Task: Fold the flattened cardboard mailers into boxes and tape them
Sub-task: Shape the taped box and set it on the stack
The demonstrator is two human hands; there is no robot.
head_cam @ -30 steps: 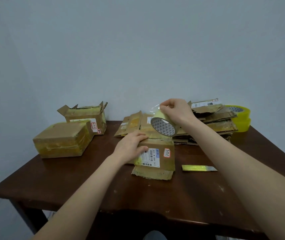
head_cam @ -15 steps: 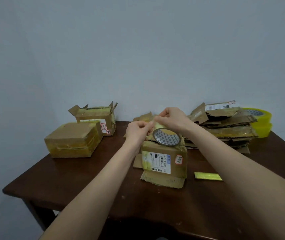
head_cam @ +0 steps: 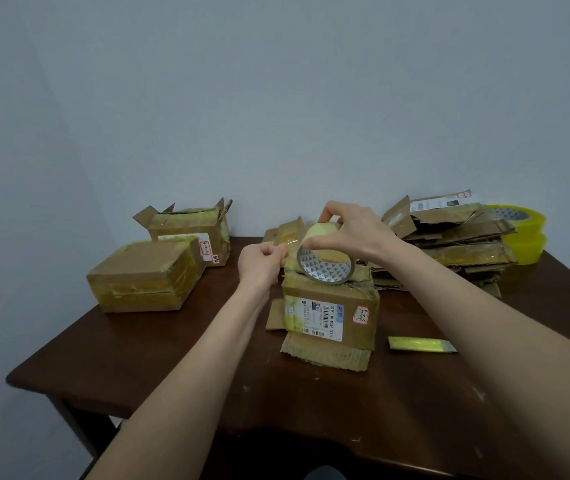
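Fingers point(head_cam: 328, 211) of the right hand point(head_cam: 363, 237) curl round a roll of tape point(head_cam: 325, 270), holding it tilted just above the top of the box point(head_cam: 332, 313). The left hand point(head_cam: 259, 265), beside the box's top left corner, pinches the loose tape end point(head_cam: 288, 242) between thumb and fingertips; the clear film runs from there to the roll.

The box stands near the middle of the table point(head_cam: 172, 368). It is brown cardboard with yellowed tape on its edges, a white barcode label point(head_cam: 318, 315) and a small red-bordered sticker point(head_cam: 362, 315) on its front, and a flap splayed out at its foot.

Right of the box lies a flat yellowish strip point(head_cam: 422, 344). Behind it to the right is a stack of flattened mailers point(head_cam: 456, 244), with two yellow rolls point(head_cam: 526, 233) beyond. To its left sit a closed taped carton point(head_cam: 145, 275) and, further back, an open carton point(head_cam: 190, 226).
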